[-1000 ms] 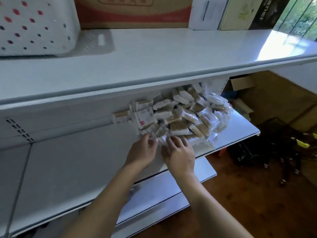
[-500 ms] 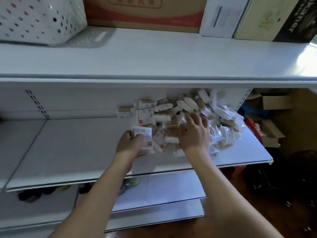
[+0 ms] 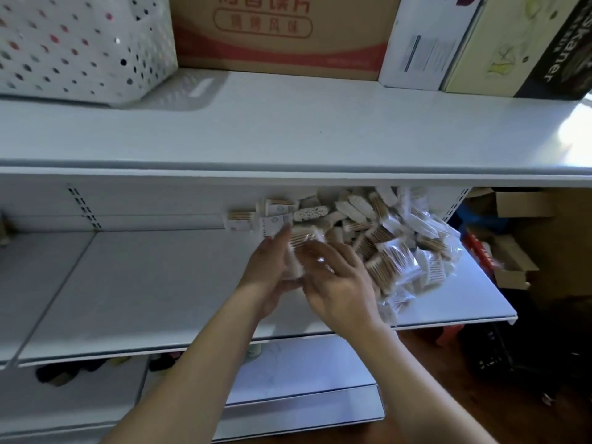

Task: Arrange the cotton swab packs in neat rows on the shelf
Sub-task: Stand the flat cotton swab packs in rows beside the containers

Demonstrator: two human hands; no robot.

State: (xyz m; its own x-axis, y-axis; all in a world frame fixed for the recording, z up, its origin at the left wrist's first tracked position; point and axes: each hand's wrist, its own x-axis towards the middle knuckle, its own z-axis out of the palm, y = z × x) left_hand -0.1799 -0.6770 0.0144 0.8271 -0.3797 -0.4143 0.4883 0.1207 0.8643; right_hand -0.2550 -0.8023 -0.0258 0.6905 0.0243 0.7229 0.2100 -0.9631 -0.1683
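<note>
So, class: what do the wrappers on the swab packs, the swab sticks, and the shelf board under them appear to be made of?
Wrappers on the swab packs: thin clear plastic film, probably; glossy and crinkled, with the contents showing through.
Swab sticks: tan, so likely wood or bamboo; too small to be sure.
Shelf board: smooth white surface with a soft sheen and a thin folded front edge, suggesting painted metal.

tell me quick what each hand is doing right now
Left hand: holds a cotton swab pack.
Right hand: fingers on the same pack; grip cannot be told.
</note>
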